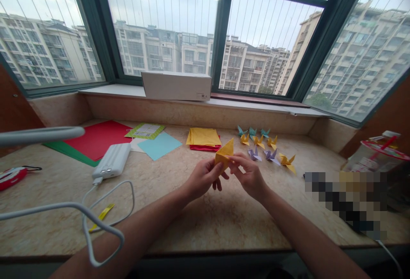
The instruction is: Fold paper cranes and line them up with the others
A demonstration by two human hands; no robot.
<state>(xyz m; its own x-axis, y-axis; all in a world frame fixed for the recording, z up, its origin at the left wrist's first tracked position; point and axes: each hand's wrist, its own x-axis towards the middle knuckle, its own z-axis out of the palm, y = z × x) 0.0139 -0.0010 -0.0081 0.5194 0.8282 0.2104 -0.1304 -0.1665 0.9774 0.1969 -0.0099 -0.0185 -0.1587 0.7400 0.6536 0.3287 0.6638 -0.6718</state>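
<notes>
A folded piece of yellow origami paper [225, 152], its point turned up, is held between both hands just above the counter. My left hand [205, 176] pinches its lower left side between thumb and fingers. On the right edge, the fingertips of my right hand [248, 172] are closed on the same paper. Behind it lies a stack of yellow paper [202, 136] over red sheets [205, 147]. To the right, several small paper cranes stand in rows: teal cranes [252, 132], yellow cranes [258, 141], purple cranes [270, 156] and a larger yellow crane [287, 162].
Left on the counter [166, 232] are red paper [102, 139], light blue paper [160, 145], a green-bordered packet [145, 131] and a white power bank [112, 160] with a looping cable [64, 205]. A white box [176, 86] rests on the sill. At right stands a lidded cup [371, 157].
</notes>
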